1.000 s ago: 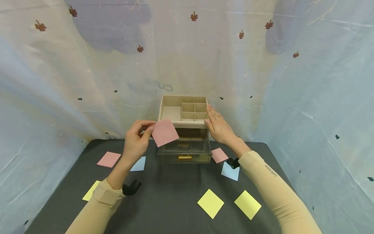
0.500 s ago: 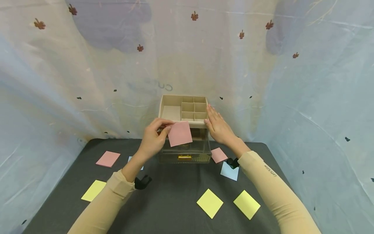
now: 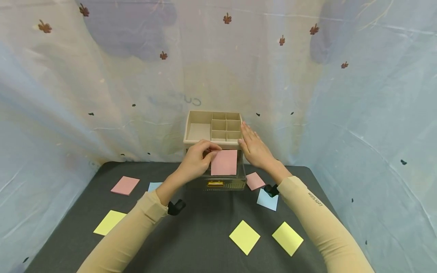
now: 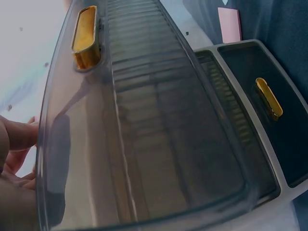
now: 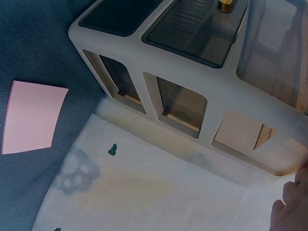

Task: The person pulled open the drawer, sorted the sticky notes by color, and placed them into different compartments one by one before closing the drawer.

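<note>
My left hand (image 3: 196,161) pinches a pink sticky note pad (image 3: 224,162) by its upper left corner, over a pulled-out clear drawer (image 3: 196,184). The drawer belongs to a cream desktop organizer (image 3: 227,144) with a divided top tray. In the left wrist view the drawer front (image 4: 159,144) and its gold handle (image 4: 85,31) fill the middle, with my fingers (image 4: 21,134) at the left edge; the held pad cannot be made out there. My right hand (image 3: 256,149) rests with straight fingers along the organizer's right side. Only its fingers (image 5: 293,202) show at the right wrist view's edge.
On the dark table (image 3: 205,242) lie a pink pad (image 3: 125,185) and yellow pad (image 3: 110,222) at left. At right are another pink pad (image 3: 255,181), a blue pad (image 3: 267,200) and two yellow pads (image 3: 244,237). A patterned curtain (image 3: 218,68) hangs behind.
My left hand has carried the pink pad rightward, from the organizer's left front to over the pulled-out drawer, turning it squarer to the view. My right hand has stayed in place.
</note>
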